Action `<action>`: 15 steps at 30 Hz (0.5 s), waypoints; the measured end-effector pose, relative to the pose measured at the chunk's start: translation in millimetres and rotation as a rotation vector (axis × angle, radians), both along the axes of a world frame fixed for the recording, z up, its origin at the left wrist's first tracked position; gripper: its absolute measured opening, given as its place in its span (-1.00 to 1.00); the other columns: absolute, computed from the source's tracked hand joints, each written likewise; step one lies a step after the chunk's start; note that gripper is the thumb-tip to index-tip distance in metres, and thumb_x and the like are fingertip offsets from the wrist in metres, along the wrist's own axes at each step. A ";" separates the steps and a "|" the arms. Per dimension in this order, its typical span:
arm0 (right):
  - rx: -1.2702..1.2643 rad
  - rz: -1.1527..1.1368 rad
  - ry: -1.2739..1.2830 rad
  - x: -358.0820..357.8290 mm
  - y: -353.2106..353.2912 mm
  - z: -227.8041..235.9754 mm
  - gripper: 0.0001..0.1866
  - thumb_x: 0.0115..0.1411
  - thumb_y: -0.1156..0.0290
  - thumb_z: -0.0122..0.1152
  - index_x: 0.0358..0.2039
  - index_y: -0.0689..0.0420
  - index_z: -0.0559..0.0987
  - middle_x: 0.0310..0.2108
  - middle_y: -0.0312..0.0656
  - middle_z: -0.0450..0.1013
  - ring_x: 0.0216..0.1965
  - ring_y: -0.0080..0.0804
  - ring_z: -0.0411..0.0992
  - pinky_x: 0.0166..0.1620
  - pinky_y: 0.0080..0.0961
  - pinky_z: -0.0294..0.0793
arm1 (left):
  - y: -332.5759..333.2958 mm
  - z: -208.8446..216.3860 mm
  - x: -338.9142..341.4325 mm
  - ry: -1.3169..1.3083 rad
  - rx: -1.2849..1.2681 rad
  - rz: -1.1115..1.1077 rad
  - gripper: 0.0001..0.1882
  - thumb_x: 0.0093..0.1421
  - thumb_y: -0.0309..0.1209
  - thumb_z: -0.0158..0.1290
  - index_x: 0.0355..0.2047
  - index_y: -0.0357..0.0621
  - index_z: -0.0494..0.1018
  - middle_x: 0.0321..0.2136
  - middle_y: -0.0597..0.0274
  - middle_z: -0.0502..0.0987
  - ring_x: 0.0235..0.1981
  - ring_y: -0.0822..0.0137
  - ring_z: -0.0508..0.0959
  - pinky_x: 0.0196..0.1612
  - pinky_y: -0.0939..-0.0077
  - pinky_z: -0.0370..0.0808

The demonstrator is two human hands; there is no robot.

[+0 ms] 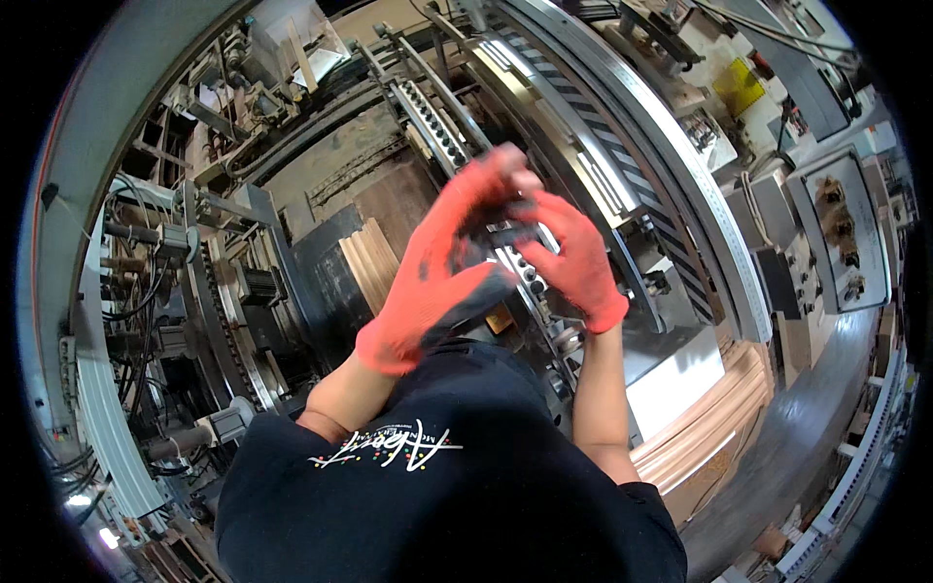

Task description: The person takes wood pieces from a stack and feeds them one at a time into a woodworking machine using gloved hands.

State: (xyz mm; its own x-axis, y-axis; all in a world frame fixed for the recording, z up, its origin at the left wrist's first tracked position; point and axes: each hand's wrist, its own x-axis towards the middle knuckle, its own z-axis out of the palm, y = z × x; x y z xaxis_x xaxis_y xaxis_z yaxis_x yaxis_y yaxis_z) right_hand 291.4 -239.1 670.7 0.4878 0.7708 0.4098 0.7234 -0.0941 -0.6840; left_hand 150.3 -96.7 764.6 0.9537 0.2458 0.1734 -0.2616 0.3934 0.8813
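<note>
Both my hands wear red gloves with dark palms and are raised close together in front of my dark shirt, above a roller rail (533, 282). My left hand (428, 267) has its thumb stretched away from its fingers, and nothing shows in its grip. Bent toward it is my right hand (575, 260), its thumb and fingers curved near the left palm. Motion smears the fingertips of both hands. Whether they touch, or whether the right fingers pinch anything, I cannot make out.
Light wooden strips (369, 262) lie left of my hands on the machine. A bigger stack of wooden strips (705, 418) stands at lower right beside a pale sheet (675, 379). A long curved metal rail (671, 136) and a black-striped band (632, 165) run along the right.
</note>
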 end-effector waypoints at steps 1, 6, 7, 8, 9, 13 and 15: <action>-0.069 0.039 0.019 3.3 4.1 4.7 -0.46 0.05 0.40 0.29 0.10 0.15 0.47 0.01 -0.03 0.48 0.02 -0.05 0.47 0.03 -0.26 0.47 | 2.1 17.0 -12.7 0.003 -0.056 -0.120 -0.27 0.16 -0.23 0.17 0.28 -0.25 0.22 0.12 0.14 0.41 0.13 0.26 0.42 0.17 0.33 0.37; 0.082 0.169 0.056 -19.5 36.4 86.1 -0.39 0.08 0.42 0.29 0.18 0.20 0.39 0.00 -0.01 0.48 0.00 -0.08 0.48 0.08 -0.33 0.43 | -5.0 48.0 -55.2 -0.174 -0.270 -0.453 -0.47 0.19 -0.24 0.14 0.09 -0.24 0.31 0.00 0.08 0.44 0.02 0.18 0.46 0.08 0.26 0.41; 0.143 0.220 0.121 -22.5 37.6 93.3 -0.37 0.09 0.43 0.30 0.20 0.20 0.38 0.00 -0.02 0.48 0.01 -0.13 0.48 0.10 -0.37 0.42 | -8.8 51.0 -57.6 -0.190 -0.294 -0.475 -0.51 0.20 -0.24 0.13 0.05 -0.23 0.32 -0.02 0.07 0.45 0.00 0.16 0.47 0.06 0.25 0.42; 0.103 0.333 0.207 -21.9 37.1 103.3 -0.22 0.05 0.55 0.30 0.31 0.27 0.24 0.06 0.03 0.46 0.05 -0.32 0.45 0.16 -0.39 0.37 | -11.5 53.2 -60.3 -0.209 -0.310 -0.489 -0.55 0.21 -0.24 0.12 0.01 -0.23 0.34 -0.04 0.05 0.46 -0.03 0.14 0.48 0.04 0.24 0.43; 0.102 0.375 0.220 -23.3 37.2 109.9 -0.21 0.05 0.55 0.30 0.31 0.27 0.24 0.06 0.04 0.46 0.05 -0.32 0.45 0.16 -0.39 0.37 | -13.0 53.4 -62.3 -0.220 -0.324 -0.496 -0.59 0.21 -0.24 0.12 -0.03 -0.23 0.36 -0.07 0.04 0.47 -0.05 0.13 0.49 0.03 0.22 0.44; 0.121 0.437 0.265 -30.2 32.5 118.8 -0.27 0.06 0.54 0.28 0.28 0.27 0.29 0.03 0.03 0.48 0.02 -0.30 0.48 0.12 -0.39 0.41 | -16.6 55.5 -72.2 -0.243 -0.378 -0.548 -0.71 0.24 -0.25 0.09 -0.19 -0.22 0.43 -0.16 -0.01 0.49 -0.14 0.06 0.52 -0.04 0.17 0.47; 0.152 0.445 0.308 -30.9 34.0 112.0 -0.36 0.10 0.48 0.30 0.22 0.25 0.37 0.01 -0.03 0.49 -0.01 -0.29 0.50 0.08 -0.40 0.44 | -17.4 56.0 -81.3 -0.235 -0.380 -0.530 -0.75 0.25 -0.25 0.08 -0.26 -0.21 0.46 -0.20 -0.03 0.51 -0.18 0.02 0.54 -0.08 0.14 0.49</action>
